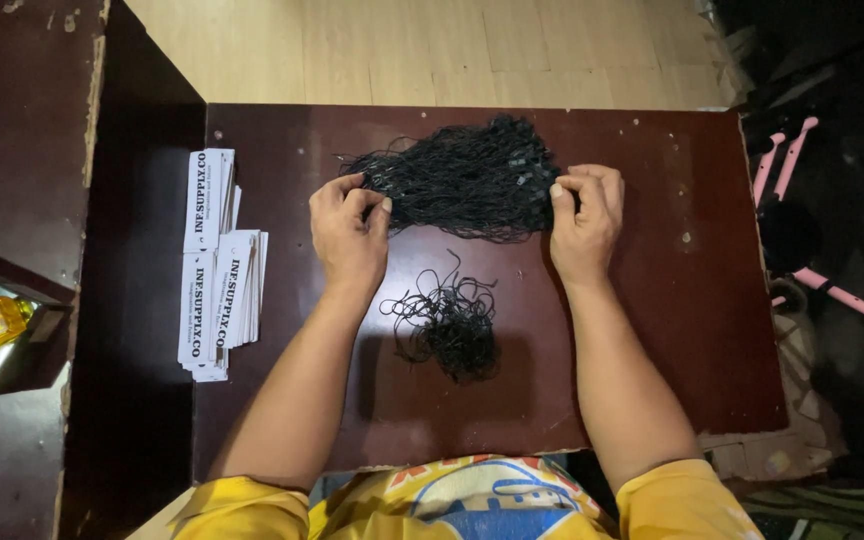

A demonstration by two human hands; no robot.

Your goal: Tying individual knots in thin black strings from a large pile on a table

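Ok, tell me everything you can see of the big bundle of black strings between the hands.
The string bundle is a wide, tangled mass of thin black cords, with small dark tags or clasps showing near its right end. It looks like fine thread or elastic. It lies flat on the dark red-brown table, stretched sideways at the far half. The left hand pinches its left end and the right hand pinches its right end. A smaller heap of the same cord lies apart, nearer the person.

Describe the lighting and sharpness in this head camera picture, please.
Head view: light falls on the middle of the table, both hands and the black string bundle; edges darken strongly, especially the right side; focus is sharp, no glare.
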